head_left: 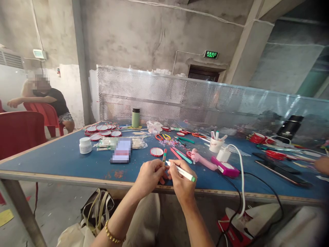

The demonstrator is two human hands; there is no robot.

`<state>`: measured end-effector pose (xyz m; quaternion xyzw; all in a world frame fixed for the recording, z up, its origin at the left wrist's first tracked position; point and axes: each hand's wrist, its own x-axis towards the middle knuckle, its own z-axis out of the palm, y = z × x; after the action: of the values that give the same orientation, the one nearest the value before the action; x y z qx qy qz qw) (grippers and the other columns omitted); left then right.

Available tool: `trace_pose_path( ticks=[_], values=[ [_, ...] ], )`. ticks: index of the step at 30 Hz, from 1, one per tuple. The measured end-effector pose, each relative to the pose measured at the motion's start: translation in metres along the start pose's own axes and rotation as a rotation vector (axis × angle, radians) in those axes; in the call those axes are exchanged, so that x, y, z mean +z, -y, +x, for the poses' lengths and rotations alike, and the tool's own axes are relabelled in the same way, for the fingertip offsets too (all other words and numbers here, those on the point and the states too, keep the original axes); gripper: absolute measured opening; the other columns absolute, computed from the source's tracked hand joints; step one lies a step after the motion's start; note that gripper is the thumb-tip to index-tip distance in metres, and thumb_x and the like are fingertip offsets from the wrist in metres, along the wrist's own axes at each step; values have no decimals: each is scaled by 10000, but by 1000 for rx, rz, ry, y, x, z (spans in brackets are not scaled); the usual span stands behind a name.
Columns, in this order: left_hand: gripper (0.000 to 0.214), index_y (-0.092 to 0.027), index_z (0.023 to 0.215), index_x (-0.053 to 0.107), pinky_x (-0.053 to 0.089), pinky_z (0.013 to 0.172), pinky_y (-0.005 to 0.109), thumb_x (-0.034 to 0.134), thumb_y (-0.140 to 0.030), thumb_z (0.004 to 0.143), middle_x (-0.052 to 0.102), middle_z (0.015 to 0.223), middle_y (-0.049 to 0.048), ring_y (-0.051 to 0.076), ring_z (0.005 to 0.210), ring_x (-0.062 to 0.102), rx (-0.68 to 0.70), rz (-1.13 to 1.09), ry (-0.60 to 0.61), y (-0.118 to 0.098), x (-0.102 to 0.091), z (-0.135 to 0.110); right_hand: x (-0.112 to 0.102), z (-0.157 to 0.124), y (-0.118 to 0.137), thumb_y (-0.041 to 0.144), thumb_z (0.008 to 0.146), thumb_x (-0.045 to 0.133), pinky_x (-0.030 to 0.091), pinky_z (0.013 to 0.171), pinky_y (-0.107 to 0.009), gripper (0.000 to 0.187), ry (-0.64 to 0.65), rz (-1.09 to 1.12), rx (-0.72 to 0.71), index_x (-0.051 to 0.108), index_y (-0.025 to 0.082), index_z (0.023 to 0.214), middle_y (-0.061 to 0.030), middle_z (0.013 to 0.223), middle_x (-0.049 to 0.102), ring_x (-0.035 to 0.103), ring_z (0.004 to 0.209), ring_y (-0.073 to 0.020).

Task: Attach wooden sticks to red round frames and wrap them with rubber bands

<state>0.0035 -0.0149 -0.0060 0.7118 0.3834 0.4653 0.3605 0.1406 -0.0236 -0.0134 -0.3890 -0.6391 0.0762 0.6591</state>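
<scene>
My left hand [148, 175] is closed on a small flat stick [164, 156], which stands upright from the fingertips and shows green and red bands. In my right hand [183, 187] is a white marker pen [183, 171] with a green end, held in a writing grip. Its tip points left and is close to the stick; whether they touch I cannot tell. Just beyond my hands lie a round red-rimmed disc [156, 152], a pink pen [176, 153] and a teal pen [184, 156].
On the blue table stand a phone [121, 151], a white jar [85, 145], a green bottle [135, 118] and a paper cup [216, 145] of pens. Cables and a purple device [224, 167] are at right. A perforated metal screen [154, 92] stands behind. Another person's hand [322, 165] shows far right.
</scene>
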Motion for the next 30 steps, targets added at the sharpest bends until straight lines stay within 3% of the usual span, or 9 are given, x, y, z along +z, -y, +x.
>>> trace_pose_path(
  ticks=[30],
  values=[
    [267, -181, 751, 639, 441, 573, 206, 498, -348, 903, 721, 664, 7, 135, 546, 664, 17, 39, -17, 1, 1, -1, 0, 0, -3, 280, 924, 556, 491, 536, -236, 175, 5, -71, -65, 659, 179, 825, -2, 635, 650, 607, 540, -136]
  ],
)
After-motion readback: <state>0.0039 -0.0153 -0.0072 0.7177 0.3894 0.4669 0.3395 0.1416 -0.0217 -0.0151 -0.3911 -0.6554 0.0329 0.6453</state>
